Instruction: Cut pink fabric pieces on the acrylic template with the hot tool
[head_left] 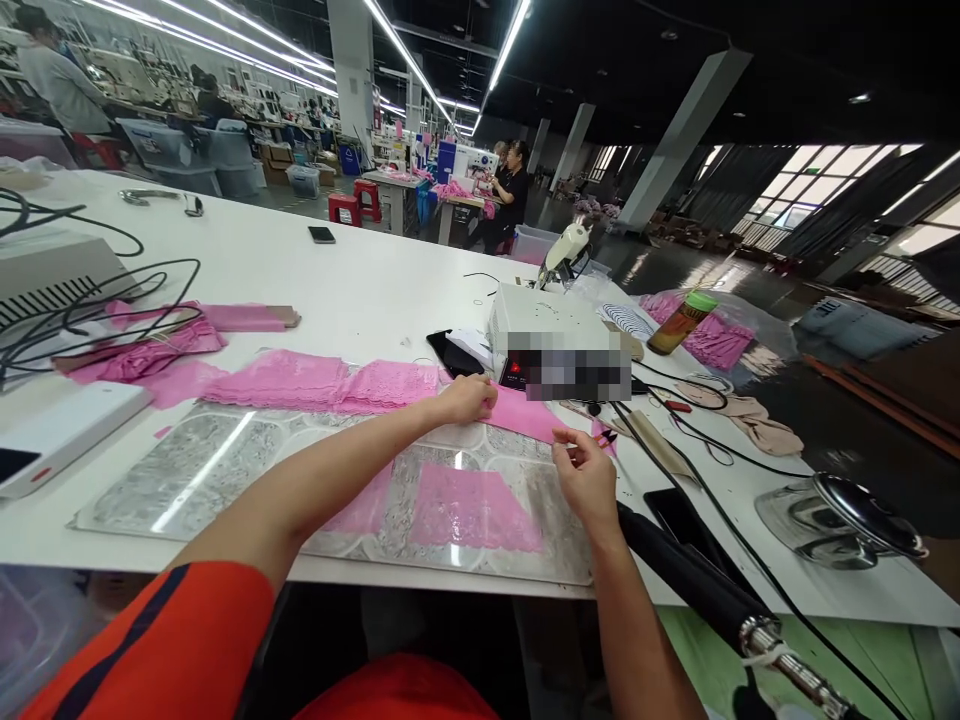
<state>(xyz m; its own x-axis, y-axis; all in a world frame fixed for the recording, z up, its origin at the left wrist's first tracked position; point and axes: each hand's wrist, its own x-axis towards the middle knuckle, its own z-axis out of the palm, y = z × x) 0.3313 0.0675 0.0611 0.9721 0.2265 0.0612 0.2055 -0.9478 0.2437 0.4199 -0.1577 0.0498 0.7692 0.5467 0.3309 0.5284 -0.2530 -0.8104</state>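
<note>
A flat piece of pink fabric lies at the far right of a clear patterned board. My left hand reaches across the board, fingers curled down on the fabric's left end. At the opposite end, my right hand has thumb and forefinger pinched at the fabric's corner. Stacked pink lace pieces rest along the board's back edge, left of my left hand. A trapezoid pink lace piece lies flat at the board's front. Beside my right hand is a small pair of red-handled snips.
Behind the fabric stands a white control box. Cables and a black tubular handle run along the right, near a glass pot. A white device and crumpled pink fabric occupy the left. Co-workers sit at machines farther off.
</note>
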